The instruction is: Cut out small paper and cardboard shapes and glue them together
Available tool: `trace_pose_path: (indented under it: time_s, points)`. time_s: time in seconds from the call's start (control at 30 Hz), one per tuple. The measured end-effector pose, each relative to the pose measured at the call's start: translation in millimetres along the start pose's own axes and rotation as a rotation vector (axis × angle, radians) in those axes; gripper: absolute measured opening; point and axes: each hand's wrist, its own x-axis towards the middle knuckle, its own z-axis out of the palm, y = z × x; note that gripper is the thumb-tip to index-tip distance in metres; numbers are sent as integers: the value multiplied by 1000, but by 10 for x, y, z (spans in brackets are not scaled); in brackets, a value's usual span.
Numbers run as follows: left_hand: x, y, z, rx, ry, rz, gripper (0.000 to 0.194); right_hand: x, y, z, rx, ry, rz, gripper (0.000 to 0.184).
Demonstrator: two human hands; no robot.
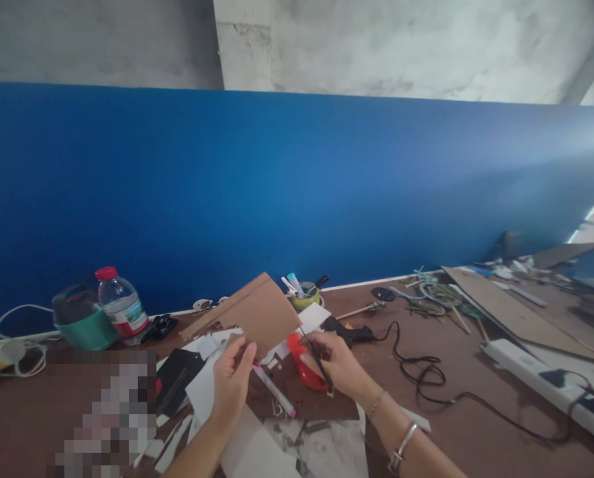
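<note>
My left hand is closed in a pinch at the near edge of some brown cardboard; a tan bit of cardboard shows at its fingertips. A slim dark stick-like tool slants through the closed fingers of my right hand; its exact kind is unclear. Directly behind that hand lies a bright red object, partly covered by the fingers. Between both hands, a pale marker with pink ends rests on the table among paper scraps.
A black glue gun trails a cord toward a white power strip. Pens stand in a yellow-green holder. At left are a red-capped bottle and a green container. A blue partition borders the table.
</note>
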Motion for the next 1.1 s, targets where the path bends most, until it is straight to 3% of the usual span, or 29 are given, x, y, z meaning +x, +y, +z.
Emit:
trace_pose_path:
  time_s: [0.6, 0.87, 1.1]
  points:
    - [8, -45, -28, 16, -21, -10, 31, 12, 18, 9, -43, 25, -20, 12]
    - [11, -18, -27, 190, -87, 47, 33, 0, -34, 1, -18, 39, -1, 15]
    - [6, -24, -20, 186, -98, 63, 33, 6, -14, -22, -39, 21, -25, 13]
